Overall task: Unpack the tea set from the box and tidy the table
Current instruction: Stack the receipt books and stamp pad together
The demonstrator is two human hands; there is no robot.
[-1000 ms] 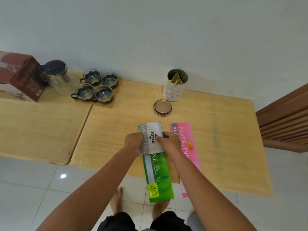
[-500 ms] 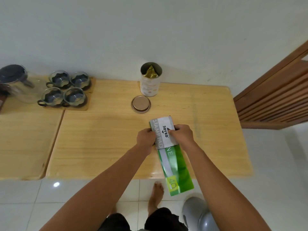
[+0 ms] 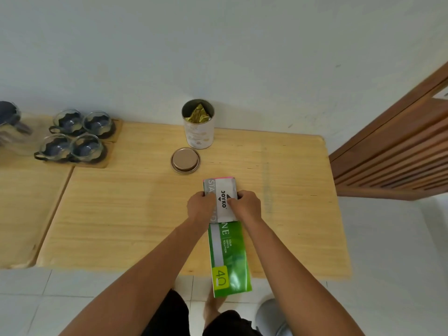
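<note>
The grey stamp pad box (image 3: 221, 198), marked JOYKO, sits on top of a green paper pack (image 3: 229, 258), and a thin pink edge (image 3: 225, 177) shows just beyond the box's far end, from something lying beneath. The left hand (image 3: 200, 206) grips the box's left side with its fingers curled round the edge, and the right hand (image 3: 247, 206) holds the right side the same way, thumb laid across the top. The green pack lies lengthwise toward the person, its near end with the number 40 jutting out past the front edge of the wooden table (image 3: 121, 214). Farther back on the table stands an open tin can (image 3: 199, 134) with a gold foil pouch (image 3: 198, 114) poking up inside it, and its round lid (image 3: 185, 160) lies flat just in front of the can, apart from it. Off to the left, four glass cups (image 3: 75, 137) with dark holders are grouped two by two on wooden coasters (image 3: 106, 158), where this table meets a second one (image 3: 26, 202) butted against it. At the far left edge a glass teapot (image 3: 11, 124) with a dark lid is only partly in view. A slatted wooden door (image 3: 392, 151) stands to the right, and bare feet show on the white tiled floor (image 3: 388, 263) below.
</note>
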